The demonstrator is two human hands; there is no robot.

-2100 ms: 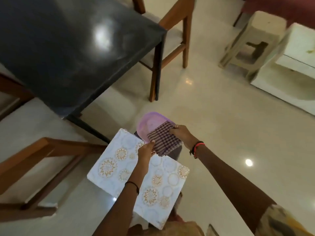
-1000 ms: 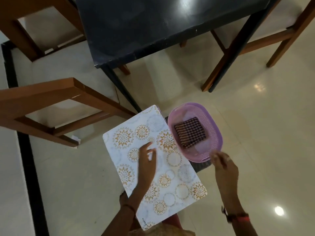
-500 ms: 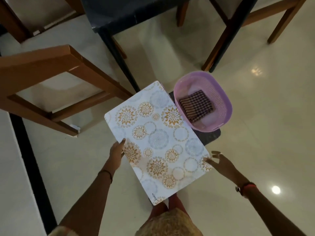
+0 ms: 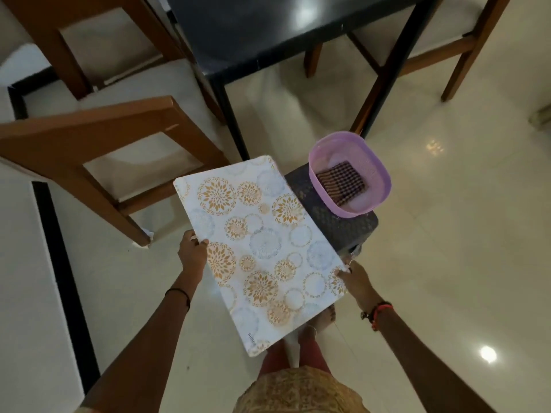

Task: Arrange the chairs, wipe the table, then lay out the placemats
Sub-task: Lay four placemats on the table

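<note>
A white placemat [image 4: 259, 248] printed with orange and blue circles is held flat in front of me. My left hand [image 4: 192, 251] grips its left edge and my right hand [image 4: 353, 275] grips its right edge. Whether more than one mat is in the stack I cannot tell. A folded checked cloth [image 4: 341, 182] lies inside a purple basket [image 4: 378, 171], which stands on a dark stool [image 4: 337, 225] just beyond the mat. The black table [image 4: 268, 31] is at the top, with a wooden chair [image 4: 98, 135] to its left.
Another wooden chair [image 4: 459, 52] stands at the table's right side. A black stripe [image 4: 62, 263] runs along the glossy cream floor on the left. My feet [image 4: 316, 323] show below the mat.
The cloth was left in the basket. Both hands moved to the placemat's edges and now grip it; it sits lifted off the stool. The view tilted up toward the table.
</note>
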